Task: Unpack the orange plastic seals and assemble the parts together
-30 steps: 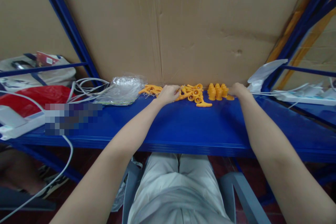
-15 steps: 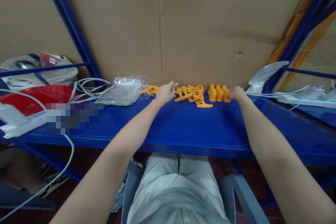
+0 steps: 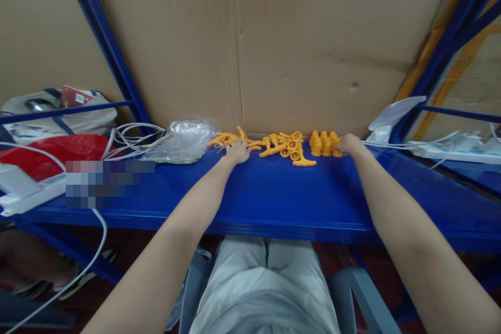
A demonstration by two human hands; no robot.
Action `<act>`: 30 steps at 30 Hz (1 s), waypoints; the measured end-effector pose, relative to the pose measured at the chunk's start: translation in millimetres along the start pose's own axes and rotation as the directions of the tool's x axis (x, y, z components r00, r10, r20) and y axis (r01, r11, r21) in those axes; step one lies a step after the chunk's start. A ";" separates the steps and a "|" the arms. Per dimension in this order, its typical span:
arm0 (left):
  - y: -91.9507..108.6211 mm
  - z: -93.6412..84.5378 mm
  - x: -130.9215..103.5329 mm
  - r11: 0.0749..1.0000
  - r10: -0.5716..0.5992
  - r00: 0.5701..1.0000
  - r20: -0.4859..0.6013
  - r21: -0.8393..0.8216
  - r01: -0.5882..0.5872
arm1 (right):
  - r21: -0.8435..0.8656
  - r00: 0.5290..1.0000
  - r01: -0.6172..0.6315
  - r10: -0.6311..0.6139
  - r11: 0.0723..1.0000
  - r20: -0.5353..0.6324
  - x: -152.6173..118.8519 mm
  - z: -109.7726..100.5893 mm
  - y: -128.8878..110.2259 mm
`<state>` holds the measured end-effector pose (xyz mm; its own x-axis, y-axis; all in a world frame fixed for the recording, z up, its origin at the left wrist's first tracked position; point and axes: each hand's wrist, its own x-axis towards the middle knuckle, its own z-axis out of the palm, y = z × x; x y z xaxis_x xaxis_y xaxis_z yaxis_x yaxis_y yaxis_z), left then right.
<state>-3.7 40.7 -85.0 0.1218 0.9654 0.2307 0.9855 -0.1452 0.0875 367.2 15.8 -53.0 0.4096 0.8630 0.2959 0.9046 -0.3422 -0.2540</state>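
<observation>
On the blue table (image 3: 289, 198), my left hand (image 3: 238, 152) rests at the front of a pile of orange branch-shaped pieces (image 3: 223, 138), its fingers apart. Beside that pile, to the right, lie several orange pieces with round cup ends (image 3: 291, 148). A T-shaped orange piece (image 3: 304, 163) is at their front. Several orange bottle-shaped pieces (image 3: 324, 144) stand upright in tight rows further right. My right hand (image 3: 349, 144) is at the right side of these rows; its fingertips are hidden, so what it grips cannot be made out.
Clear plastic bags (image 3: 182, 141) and white cables (image 3: 135, 130) lie left of the pieces. A red bag (image 3: 58, 148) and a white power strip (image 3: 35, 190) are at the far left. Cardboard (image 3: 297, 52) stands behind. Another person's legs (image 3: 43, 261) show at lower left.
My left hand has come down and nearer, lowering onto the front of the left pile, and its fingers have spread. My right hand stays beside the upright pieces. The view has tilted slightly upward.
</observation>
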 end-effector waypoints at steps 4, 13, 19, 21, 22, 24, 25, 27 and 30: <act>-0.6 1.8 0.9 0.998 0.010 1.000 0.027 0.055 -0.012 | -0.069 0.993 -0.093 0.097 0.993 0.068 -13.6 -12.9 -10.0; 2.0 -2.9 -3.2 0.998 0.042 0.999 -0.017 0.041 -0.042 | -0.110 0.986 -0.001 -0.018 0.994 -0.167 -37.7 -31.2 -37.5; 5.6 -4.7 -6.8 0.999 0.037 0.999 -0.032 0.030 -0.036 | -0.099 0.912 0.224 -0.245 0.969 -0.330 -47.3 -28.6 -57.9; 5.3 -3.4 -6.0 0.999 0.040 0.999 -0.037 0.025 -0.039 | -0.118 0.866 0.336 -0.355 0.935 -0.353 -50.8 -23.0 -66.9; 4.9 -2.7 -5.3 0.999 0.042 0.998 -0.039 0.025 -0.041 | -0.134 0.840 0.397 -0.418 0.908 -0.345 -53.4 -19.7 -71.9; 4.0 -1.3 -3.7 0.999 0.045 0.998 -0.041 0.026 -0.044 | -0.163 0.787 0.524 -0.549 0.836 -0.281 -60.1 -12.3 -81.8; 3.5 -0.9 -3.0 0.999 0.048 0.998 -0.041 0.026 -0.047 | -0.168 0.752 0.593 -0.616 0.787 -0.234 -64.0 -8.2 -86.4; 2.8 -0.4 -2.0 0.998 0.054 0.998 -0.039 0.025 -0.053 | -0.157 0.664 0.714 -0.731 0.682 -0.156 -71.6 0.9 -93.9; 2.8 -0.7 -1.7 0.998 0.059 0.998 -0.036 0.027 -0.058 | -0.110 0.536 0.831 -0.838 0.545 -0.102 -80.0 17.1 -100.4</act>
<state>-1.3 38.4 -84.5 0.1752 0.9466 0.2706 0.9796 -0.1950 0.0480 241.6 -12.5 -66.9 -0.5263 0.7119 0.4651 0.8466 0.4897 0.2084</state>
